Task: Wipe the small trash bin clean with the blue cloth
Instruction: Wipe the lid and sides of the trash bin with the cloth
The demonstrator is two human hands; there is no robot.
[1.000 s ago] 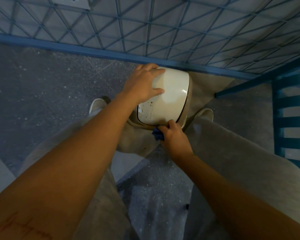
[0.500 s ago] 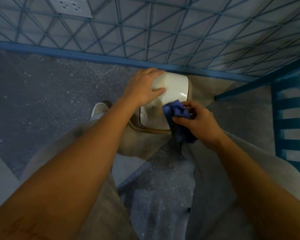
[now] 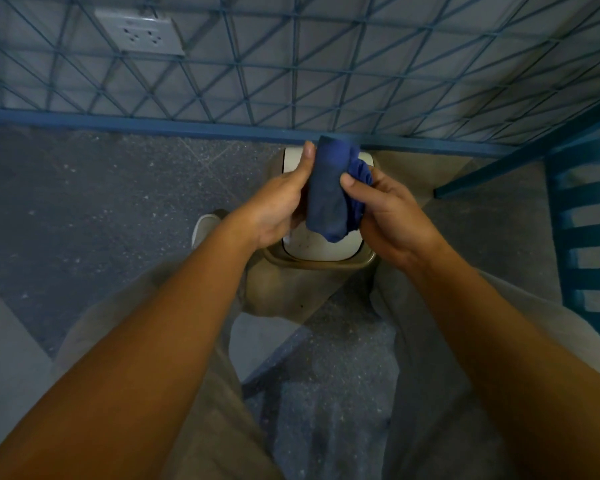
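Note:
The small trash bin [image 3: 321, 263] stands on the floor between my knees, tan-bodied with a white speckled lid [image 3: 309, 245], close to the tiled wall. Above the lid I hold the blue cloth [image 3: 329, 192] bunched up between both hands. My left hand [image 3: 278, 202] grips its left side with the thumb up along the cloth. My right hand [image 3: 392, 213] grips its right side, thumb pressed on the front. The hands and cloth hide most of the lid.
A tiled wall with a blue baseboard [image 3: 153, 124] runs behind the bin, with a wall socket [image 3: 142, 34] up left. A blue slatted frame [image 3: 589, 237] stands at the right. My white shoe [image 3: 205, 226] rests on the speckled grey floor [image 3: 84, 202].
My left hand has left the bin lid and taken hold of the cloth. My right hand has raised the cloth from the bin's front edge up over the lid.

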